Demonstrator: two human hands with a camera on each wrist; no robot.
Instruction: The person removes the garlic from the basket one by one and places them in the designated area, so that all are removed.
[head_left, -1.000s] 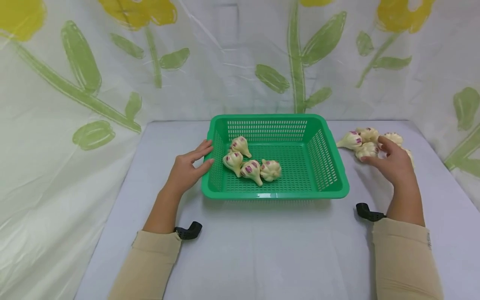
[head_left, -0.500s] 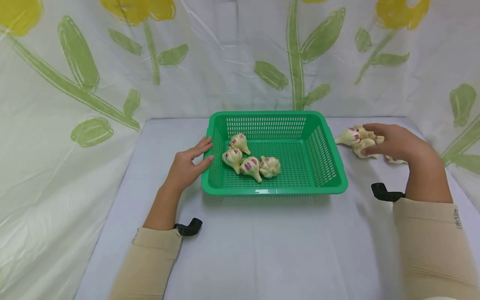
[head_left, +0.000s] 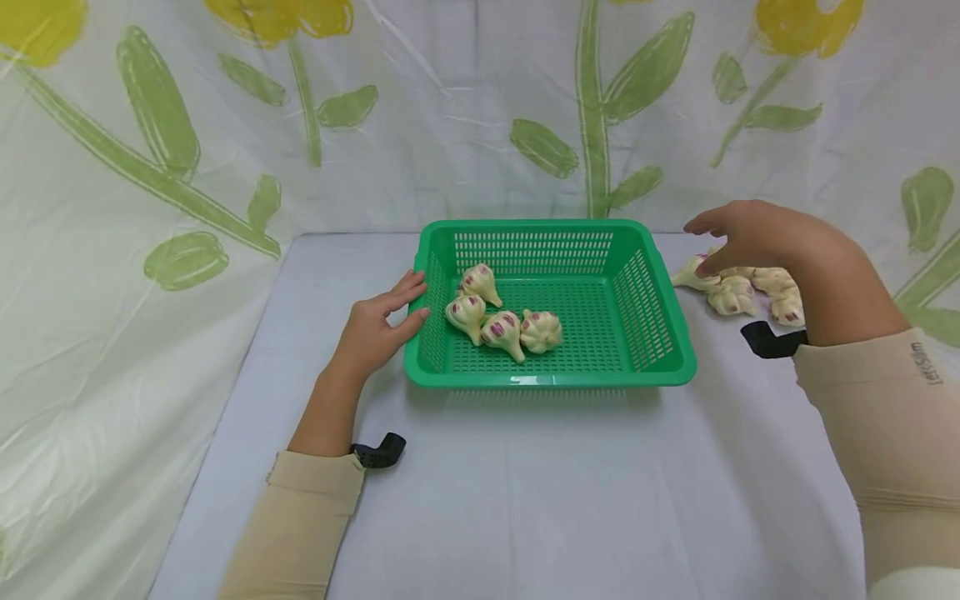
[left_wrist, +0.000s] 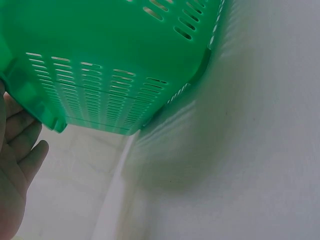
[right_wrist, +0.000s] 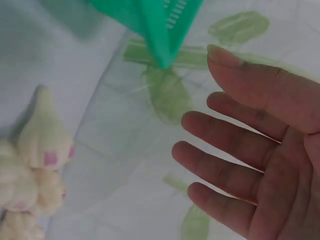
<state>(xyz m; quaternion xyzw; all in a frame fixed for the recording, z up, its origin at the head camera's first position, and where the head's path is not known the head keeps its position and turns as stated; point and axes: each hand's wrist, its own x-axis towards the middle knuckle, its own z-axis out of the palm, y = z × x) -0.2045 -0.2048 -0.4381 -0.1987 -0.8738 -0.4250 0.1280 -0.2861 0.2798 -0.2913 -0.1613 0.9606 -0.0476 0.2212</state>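
A green plastic basket [head_left: 551, 379] stands mid-table with several white and purple garlic bulbs [head_left: 501, 331] in its left half. My left hand [head_left: 375, 333] rests its fingers against the basket's left rim; in the left wrist view that hand [left_wrist: 17, 155] touches the rim's underside with extended fingers. Above a pile of garlic bulbs [head_left: 731, 295] on the right of the table hovers my right hand [head_left: 772, 242]. The right wrist view shows this hand [right_wrist: 260, 160] with fingers spread and nothing held, apart from the garlic bulb [right_wrist: 45, 135] at the pile's edge.
Behind the table hangs a white sheet [head_left: 450, 150] painted with yellow flowers and green leaves. The pale table [head_left: 525, 483] extends in front of the basket. Each wrist carries a small black camera mount [head_left: 772, 340].
My right hand has risen off the garlic pile and moved back and leftward, holding nothing. More of the pile is exposed. My left hand stays at the basket rim.
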